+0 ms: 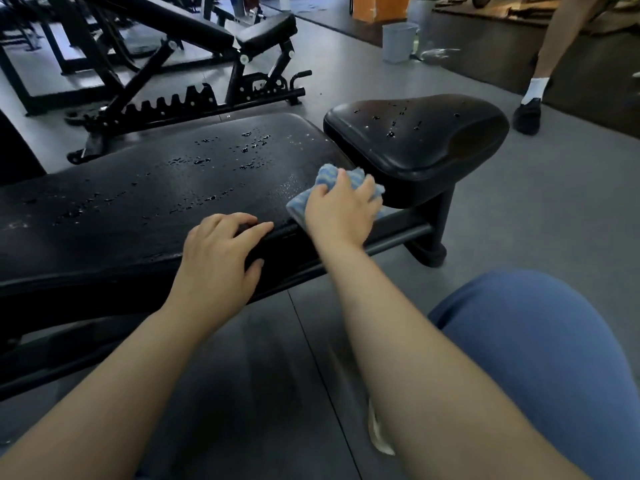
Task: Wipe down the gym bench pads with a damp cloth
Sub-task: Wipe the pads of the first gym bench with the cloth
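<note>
A long black bench pad (145, 202) stretches from the left to the middle, dotted with water drops. To its right sits a smaller black seat pad (426, 140), also wet with drops. My right hand (341, 211) grips a blue striped cloth (327, 180) and holds it on the long pad's right end, beside the gap to the seat pad. My left hand (221, 258) rests on the long pad's near edge, fingers on top and thumb on the side.
Another adjustable bench (194, 60) stands behind on the grey floor. A grey bin (398, 41) sits at the back right. Another person's leg and black shoe (528, 114) stand at the right. My blue-clad knee (540, 341) is at the lower right.
</note>
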`<state>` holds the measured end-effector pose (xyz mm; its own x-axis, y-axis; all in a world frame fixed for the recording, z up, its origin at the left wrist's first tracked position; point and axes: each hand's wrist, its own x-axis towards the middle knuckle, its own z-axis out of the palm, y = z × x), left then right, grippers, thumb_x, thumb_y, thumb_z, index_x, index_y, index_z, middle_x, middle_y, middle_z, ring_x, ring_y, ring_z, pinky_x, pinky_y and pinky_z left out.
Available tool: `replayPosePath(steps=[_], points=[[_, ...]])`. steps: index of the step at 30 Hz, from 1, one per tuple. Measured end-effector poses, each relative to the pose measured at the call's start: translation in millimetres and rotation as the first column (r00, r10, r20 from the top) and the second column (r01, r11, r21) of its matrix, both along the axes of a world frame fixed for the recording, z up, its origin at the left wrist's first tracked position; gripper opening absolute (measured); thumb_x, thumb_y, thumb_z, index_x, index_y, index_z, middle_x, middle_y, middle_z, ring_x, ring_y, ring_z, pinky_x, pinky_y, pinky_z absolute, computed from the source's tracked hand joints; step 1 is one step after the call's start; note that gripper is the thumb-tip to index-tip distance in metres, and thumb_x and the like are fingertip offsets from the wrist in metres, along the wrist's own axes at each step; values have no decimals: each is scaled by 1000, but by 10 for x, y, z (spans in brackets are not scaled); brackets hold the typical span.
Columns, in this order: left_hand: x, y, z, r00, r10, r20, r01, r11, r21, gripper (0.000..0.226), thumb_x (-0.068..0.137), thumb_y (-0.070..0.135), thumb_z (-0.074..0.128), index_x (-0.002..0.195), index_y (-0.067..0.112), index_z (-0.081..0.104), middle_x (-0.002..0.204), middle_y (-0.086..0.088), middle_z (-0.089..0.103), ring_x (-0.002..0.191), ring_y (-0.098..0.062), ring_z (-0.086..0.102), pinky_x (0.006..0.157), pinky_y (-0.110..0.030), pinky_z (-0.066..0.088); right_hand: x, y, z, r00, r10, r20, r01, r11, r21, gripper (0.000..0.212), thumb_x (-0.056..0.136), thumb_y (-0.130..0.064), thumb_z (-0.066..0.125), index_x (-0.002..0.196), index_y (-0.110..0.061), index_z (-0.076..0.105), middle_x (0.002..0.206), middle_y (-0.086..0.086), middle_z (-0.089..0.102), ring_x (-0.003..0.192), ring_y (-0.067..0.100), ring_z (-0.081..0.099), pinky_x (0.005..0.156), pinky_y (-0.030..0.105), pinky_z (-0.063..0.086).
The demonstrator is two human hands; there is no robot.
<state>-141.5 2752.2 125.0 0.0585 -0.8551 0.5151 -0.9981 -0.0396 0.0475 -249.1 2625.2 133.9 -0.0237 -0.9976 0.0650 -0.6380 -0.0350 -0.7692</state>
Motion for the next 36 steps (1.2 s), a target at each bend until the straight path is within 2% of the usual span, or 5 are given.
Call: replayPosePath(steps=[9, 14, 19, 30, 36], points=[[-9, 89, -15, 999, -15, 52, 12, 999, 44, 69, 55, 7, 85, 120, 10, 63, 118, -13, 64, 95, -41, 59, 80, -51, 47, -129, -230, -19, 953, -34, 300, 22, 999, 43, 40, 93, -32, 41, 132, -32, 51, 139, 4, 40, 120, 30, 43, 87, 32, 34], [2, 153, 7, 999, -5, 53, 2, 998, 61, 67, 56, 7, 84, 120, 10, 63, 123, -11, 62, 98, -40, 58, 83, -52, 46, 90, 273, -174, 688, -363, 629, 292, 931, 218, 53, 100, -37, 36, 149, -19, 24, 151, 12, 29, 135, 29, 29, 103, 32, 22], [81, 226, 40, 998, 47, 52, -51, 996, 75, 65, 59, 3, 80, 121, 11, 62, 124, -11, 61, 106, -41, 55, 88, -53, 41, 484, 754, -231, 494, -438, 751, 161, 895, 417, 67, 99, -41, 34, 152, -17, 1, 151, 22, 22, 135, 33, 30, 105, 33, 26], [135, 367, 60, 997, 68, 28, -71, 988, 134, 77, 73, 14, 75, 141, 22, 41, 143, -6, 44, 125, -35, 39, 103, -49, 28, 379, 747, -167, 380, -466, 799, 55, 874, 483, 66, 100, -43, 33, 152, -15, 2, 150, 20, 25, 131, 35, 37, 99, 35, 34], [124, 370, 10, 976, -119, 182, 95, 986, 138, 73, 65, 17, 78, 133, 25, 51, 136, -22, 46, 114, -44, 49, 90, -56, 40, 542, 1098, -387, 528, -239, 815, -138, 923, 359, 72, 101, -35, 35, 148, -19, -17, 152, 18, 19, 135, 30, 34, 103, 30, 35]])
